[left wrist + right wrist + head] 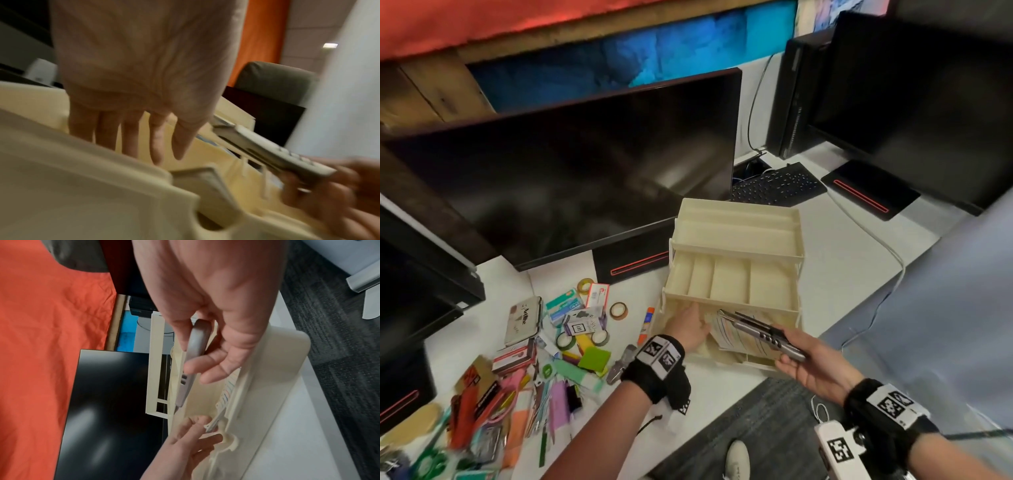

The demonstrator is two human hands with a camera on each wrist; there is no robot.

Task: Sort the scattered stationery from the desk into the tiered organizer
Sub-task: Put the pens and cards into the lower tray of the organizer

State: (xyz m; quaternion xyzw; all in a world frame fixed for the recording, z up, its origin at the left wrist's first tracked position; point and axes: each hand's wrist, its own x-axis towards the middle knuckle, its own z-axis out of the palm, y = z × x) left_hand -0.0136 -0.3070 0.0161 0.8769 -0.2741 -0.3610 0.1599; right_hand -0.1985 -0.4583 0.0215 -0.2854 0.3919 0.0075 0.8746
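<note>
The tiered organizer point(736, 270) sat at the desk edge point(726, 387), directly ahead of both hands. A tin point(524, 320) left of them read "Artline". The left hand point(690, 330), fingers straight, reached into the lowest tier; the right hand point(811, 365) gripped a grey utility knife point(760, 334) pointed inward.

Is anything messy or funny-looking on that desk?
Yes. The stationery pile lies jumbled on the desk's left side, things overlapping at all angles. The right hand holds a utility knife over the organizer's bottom tier, and its blade seems to poke out.
</note>
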